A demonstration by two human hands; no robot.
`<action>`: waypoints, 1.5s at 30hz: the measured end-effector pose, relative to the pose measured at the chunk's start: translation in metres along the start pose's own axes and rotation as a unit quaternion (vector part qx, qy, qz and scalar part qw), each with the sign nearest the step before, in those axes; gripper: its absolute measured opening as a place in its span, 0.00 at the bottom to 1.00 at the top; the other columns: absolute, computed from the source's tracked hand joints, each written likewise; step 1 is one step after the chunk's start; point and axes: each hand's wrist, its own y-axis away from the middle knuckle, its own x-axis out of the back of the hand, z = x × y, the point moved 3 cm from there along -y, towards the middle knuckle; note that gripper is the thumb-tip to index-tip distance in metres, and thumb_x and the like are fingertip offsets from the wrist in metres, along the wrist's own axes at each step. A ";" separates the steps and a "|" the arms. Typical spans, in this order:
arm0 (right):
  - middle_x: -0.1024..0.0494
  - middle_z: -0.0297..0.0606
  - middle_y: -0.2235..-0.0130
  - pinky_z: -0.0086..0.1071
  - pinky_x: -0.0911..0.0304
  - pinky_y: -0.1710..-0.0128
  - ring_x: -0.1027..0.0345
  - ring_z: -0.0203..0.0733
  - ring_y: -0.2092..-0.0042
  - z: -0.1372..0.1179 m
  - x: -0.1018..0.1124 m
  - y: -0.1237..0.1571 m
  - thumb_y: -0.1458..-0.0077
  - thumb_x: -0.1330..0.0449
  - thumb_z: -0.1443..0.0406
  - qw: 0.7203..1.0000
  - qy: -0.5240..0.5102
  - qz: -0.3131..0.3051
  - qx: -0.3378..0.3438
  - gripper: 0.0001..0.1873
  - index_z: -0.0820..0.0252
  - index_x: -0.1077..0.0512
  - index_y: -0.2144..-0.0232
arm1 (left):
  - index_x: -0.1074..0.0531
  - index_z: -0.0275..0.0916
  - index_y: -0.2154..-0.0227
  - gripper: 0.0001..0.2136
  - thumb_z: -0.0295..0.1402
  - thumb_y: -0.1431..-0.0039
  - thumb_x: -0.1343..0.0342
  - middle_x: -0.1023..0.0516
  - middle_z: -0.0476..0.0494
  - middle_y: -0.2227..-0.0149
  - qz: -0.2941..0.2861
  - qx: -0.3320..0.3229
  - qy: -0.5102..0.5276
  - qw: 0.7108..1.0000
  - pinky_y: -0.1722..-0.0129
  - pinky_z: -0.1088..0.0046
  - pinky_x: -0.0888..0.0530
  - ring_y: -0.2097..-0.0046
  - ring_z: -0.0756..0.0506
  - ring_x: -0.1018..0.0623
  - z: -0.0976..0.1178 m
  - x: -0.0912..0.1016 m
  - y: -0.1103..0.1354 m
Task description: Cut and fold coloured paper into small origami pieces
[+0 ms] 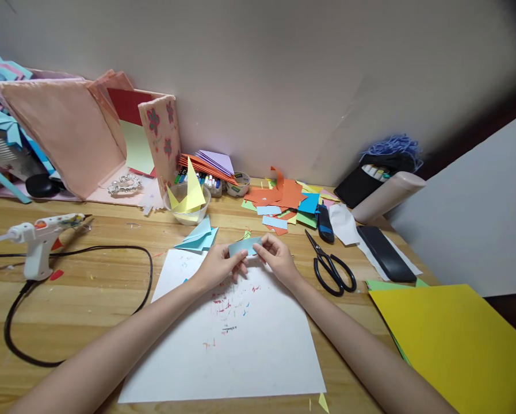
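A small light-blue paper strip (243, 246) is held up above the far part of a white sheet (240, 368). My left hand (218, 265) pinches its left and lower side, thumb in front. At its right end my right hand (279, 259) grips it between thumb and fingers. Coloured smears and marks cover the middle of the white sheet. Just beyond my left hand lie folded light-blue paper pieces (199, 234). A clear bowl (186, 215) with folded yellow paper (192, 192) in it stands behind them. Black-handled scissors (330, 265) lie open to the right of my right hand.
On the left rests a white glue gun (37, 244) with a looping black cord (149, 270). Orange paper scraps (283, 192) pile up at the back, near a blue-black cutter (325, 223). Yellow sheets (451, 339), a black case (386, 253) and a pink box (68, 132) flank the workspace.
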 end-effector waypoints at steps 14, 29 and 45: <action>0.29 0.35 0.73 0.28 0.40 0.74 0.37 0.35 0.73 0.005 -0.007 0.003 0.54 0.40 0.61 0.998 0.024 -0.055 -0.008 0.09 0.62 0.32 0.72 | 0.31 0.35 0.77 0.15 0.42 0.44 0.53 0.38 0.55 0.88 0.043 -0.042 -0.101 0.993 0.81 0.79 0.39 0.84 0.54 0.37 0.005 -0.001 0.003; 0.32 0.32 0.77 0.26 0.43 0.78 0.41 0.31 0.77 0.001 0.018 -0.004 0.52 0.42 0.59 0.982 0.025 0.186 0.035 0.11 0.61 0.35 0.76 | 0.30 0.34 0.76 0.17 0.45 0.46 0.52 0.43 0.57 0.91 0.090 0.009 -0.080 0.993 0.84 0.78 0.42 0.88 0.54 0.41 0.006 0.003 0.002; 0.31 0.31 0.80 0.26 0.45 0.77 0.40 0.32 0.78 0.000 0.002 -0.001 0.50 0.42 0.58 0.994 0.078 -0.074 -0.005 0.13 0.61 0.36 0.78 | 0.36 0.36 0.82 0.11 0.37 0.52 0.47 0.42 0.56 0.85 0.147 -0.051 -0.192 0.969 0.80 0.79 0.44 0.81 0.54 0.41 0.006 0.005 0.005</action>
